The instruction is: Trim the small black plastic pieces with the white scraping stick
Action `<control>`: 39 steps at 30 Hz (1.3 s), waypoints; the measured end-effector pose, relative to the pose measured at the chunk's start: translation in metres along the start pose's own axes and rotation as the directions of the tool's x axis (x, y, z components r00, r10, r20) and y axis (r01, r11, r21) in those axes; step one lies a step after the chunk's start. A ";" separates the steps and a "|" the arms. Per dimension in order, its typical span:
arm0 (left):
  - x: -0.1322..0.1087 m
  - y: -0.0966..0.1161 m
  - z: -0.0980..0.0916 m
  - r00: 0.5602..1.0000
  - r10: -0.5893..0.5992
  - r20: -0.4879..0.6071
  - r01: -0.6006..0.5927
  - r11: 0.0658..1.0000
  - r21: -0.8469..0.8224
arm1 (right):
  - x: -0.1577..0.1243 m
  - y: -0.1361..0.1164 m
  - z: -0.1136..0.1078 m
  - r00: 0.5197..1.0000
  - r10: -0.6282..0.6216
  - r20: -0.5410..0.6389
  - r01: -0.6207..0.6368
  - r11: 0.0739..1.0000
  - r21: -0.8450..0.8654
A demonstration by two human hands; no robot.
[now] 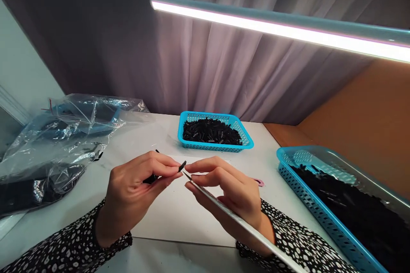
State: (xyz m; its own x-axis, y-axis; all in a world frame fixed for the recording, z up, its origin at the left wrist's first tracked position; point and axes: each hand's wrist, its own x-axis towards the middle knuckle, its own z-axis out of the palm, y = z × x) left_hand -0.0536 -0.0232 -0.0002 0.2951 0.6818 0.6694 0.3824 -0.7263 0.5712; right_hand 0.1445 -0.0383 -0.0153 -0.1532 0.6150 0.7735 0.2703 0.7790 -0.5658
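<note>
The left hand pinches a small black strip; the right hand is clamped on a slim pointed tool, its tip just beside the strip. Below lies a white board. Open desk separates the hands from a blue basket, a larger basket right and plastic bag left.

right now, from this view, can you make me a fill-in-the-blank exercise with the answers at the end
1. The long pointed tool is held in the person's ____ hand.
2. The small piece pinched by the left hand is ____ in colour.
3. The clear plastic lies on the person's ____ side.
4. The dark sleeves carry spots coloured ____.

Missing words: right; black; left; white.
</note>
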 end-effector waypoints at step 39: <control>0.001 0.001 0.003 0.994 0.109 0.023 -0.107 0.992 -0.074 | -0.006 0.008 0.004 0.890 -0.422 0.170 0.455 0.820 -0.348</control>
State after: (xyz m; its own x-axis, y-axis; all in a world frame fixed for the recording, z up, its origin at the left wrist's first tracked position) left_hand -0.0503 -0.0235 -0.0003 0.3550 0.6002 0.7168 0.2831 -0.7997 0.5294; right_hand 0.1439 -0.0352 -0.0255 -0.4121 0.2396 0.8791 0.4824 0.8759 -0.0126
